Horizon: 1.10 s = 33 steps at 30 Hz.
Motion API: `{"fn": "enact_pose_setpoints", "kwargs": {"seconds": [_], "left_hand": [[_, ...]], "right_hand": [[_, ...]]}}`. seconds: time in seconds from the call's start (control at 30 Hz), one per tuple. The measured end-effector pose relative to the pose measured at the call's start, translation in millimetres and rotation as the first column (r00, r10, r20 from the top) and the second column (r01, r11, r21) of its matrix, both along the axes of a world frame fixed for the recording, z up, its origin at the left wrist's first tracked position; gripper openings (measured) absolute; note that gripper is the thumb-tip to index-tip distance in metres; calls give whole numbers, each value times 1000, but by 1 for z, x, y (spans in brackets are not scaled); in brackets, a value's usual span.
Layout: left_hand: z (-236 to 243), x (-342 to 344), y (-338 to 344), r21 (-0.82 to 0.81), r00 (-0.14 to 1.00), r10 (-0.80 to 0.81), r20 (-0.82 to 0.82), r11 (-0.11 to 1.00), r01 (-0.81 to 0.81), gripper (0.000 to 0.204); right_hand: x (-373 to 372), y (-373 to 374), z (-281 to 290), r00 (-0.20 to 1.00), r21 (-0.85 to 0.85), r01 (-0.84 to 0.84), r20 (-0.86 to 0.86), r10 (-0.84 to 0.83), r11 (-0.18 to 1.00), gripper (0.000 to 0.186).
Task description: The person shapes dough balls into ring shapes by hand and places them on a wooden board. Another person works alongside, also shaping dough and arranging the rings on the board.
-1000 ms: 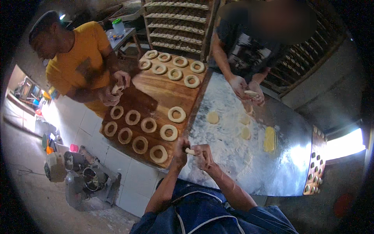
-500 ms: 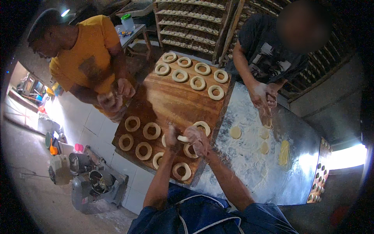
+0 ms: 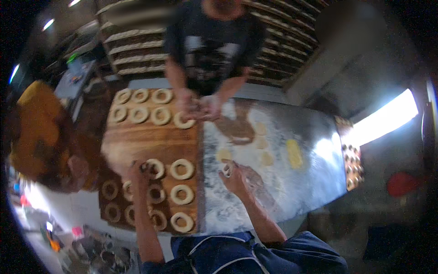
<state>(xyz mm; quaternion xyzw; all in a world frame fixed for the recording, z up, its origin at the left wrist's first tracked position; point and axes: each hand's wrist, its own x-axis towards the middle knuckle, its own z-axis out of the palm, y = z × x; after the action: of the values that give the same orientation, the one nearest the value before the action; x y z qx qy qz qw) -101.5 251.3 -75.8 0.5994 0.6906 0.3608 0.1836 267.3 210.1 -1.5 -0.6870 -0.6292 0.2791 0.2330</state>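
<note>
My left hand [image 3: 139, 173] is low over the wooden board [image 3: 132, 148], at the left edge of a pale dough ring [image 3: 161, 169]. Blur hides how its fingers are set. More dough rings lie around it, among them one [image 3: 182, 161] to its right. Over the floured metal tabletop [image 3: 315, 123], my right hand [image 3: 235, 181] reaches out with thumb and forefinger apart. Its fingertips are at the near edge of a flat round dough piece [image 3: 224, 155]. Several similar dough pieces [image 3: 267, 159] lie farther right.
Across the table, a person in a dark shirt [image 3: 214, 50] works with both hands [image 3: 200, 108] together. Another person in an orange shirt [image 3: 36, 132] stands at the left. A yellow slab [image 3: 294, 154] lies on the metal; loaded racks [image 3: 137, 59] stand behind.
My view has swung to the right. My hands have parted: the dough ring they held is out of my right hand, which has moved off the board to the floured metal.
</note>
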Motion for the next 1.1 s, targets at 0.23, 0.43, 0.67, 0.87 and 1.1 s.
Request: {"fn": "enact_pose_setpoints", "kwargs": {"seconds": [0.23,0.43,0.67,0.87,1.1], "left_hand": [[37,59,-9,-13,977,208,-39,978,-208,23],[90,227,-60,102,882,-275,383,962,255,22],[105,383,-109,3,541,-330,774,855,519,33],[116,423,-142,20,629,-326,706,897,442,22],[119,468,-168,-58,566,-220,795,900,432,21]], "right_hand": [[184,-12,-42,799,257,286,469,-378,923,30],[189,-12,-9,946,-54,323,59,-320,945,33],[167,-87,27,692,21,240,-705,-156,971,39],[208,-123,50,910,120,135,-407,-75,984,32],[249,-150,49,736,76,96,-677,-19,993,50]]}}
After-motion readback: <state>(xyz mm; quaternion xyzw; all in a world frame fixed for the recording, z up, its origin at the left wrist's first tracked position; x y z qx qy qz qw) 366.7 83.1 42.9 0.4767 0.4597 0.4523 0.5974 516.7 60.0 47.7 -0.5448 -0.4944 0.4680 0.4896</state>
